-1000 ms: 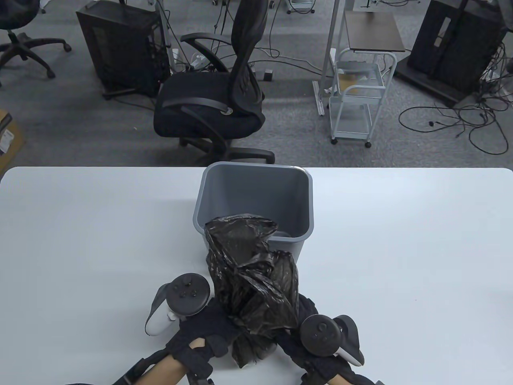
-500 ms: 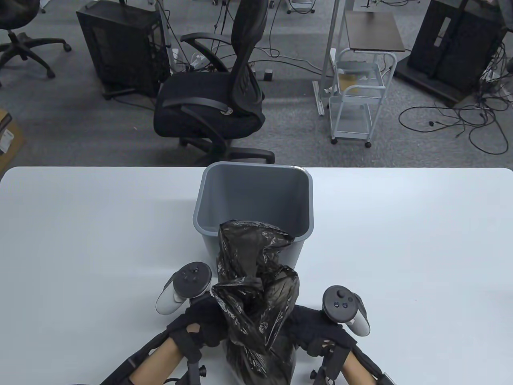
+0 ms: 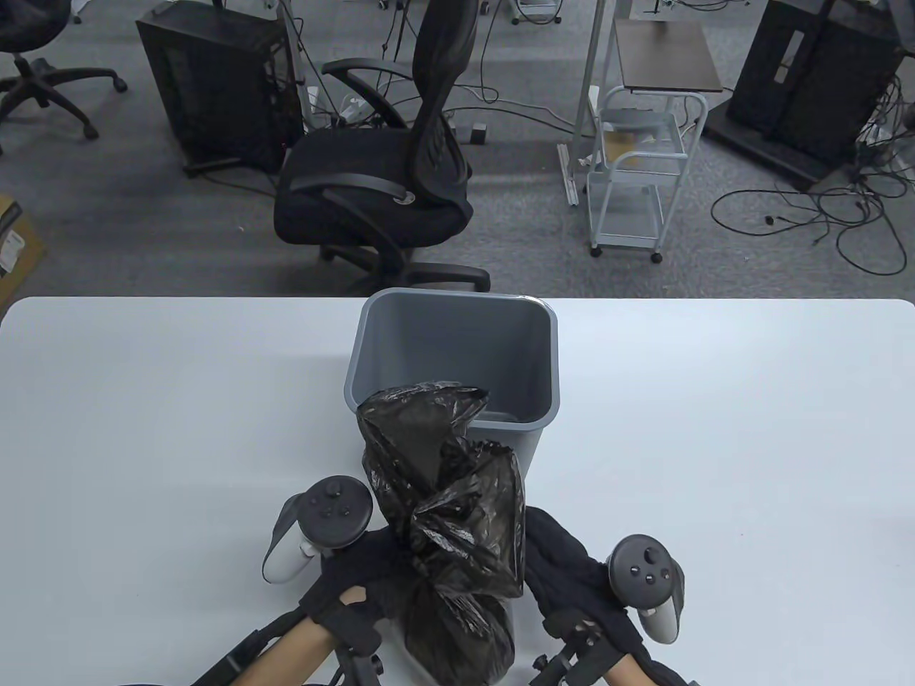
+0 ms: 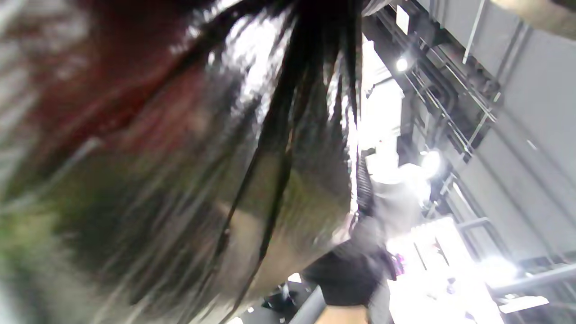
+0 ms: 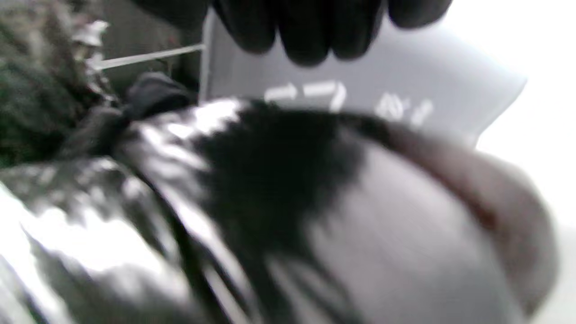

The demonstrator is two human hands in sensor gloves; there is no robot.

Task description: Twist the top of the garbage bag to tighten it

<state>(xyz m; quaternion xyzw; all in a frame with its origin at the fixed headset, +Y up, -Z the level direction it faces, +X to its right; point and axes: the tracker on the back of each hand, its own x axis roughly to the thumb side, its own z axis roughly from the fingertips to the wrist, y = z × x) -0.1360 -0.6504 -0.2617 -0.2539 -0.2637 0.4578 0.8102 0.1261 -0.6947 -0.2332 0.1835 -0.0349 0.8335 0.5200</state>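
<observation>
At the desk's near edge, left hand (image 3: 364, 572) grips the garbage bag (image 3: 450, 529) neck; right hand (image 3: 565, 572) touches it, grip unclear. Loosening lets the twist unwind.

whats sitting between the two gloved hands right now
The black garbage bag: in the table view its gathered neck stands between the left hand and the right hand, both pressed against it, in front of the grey bin.
</observation>
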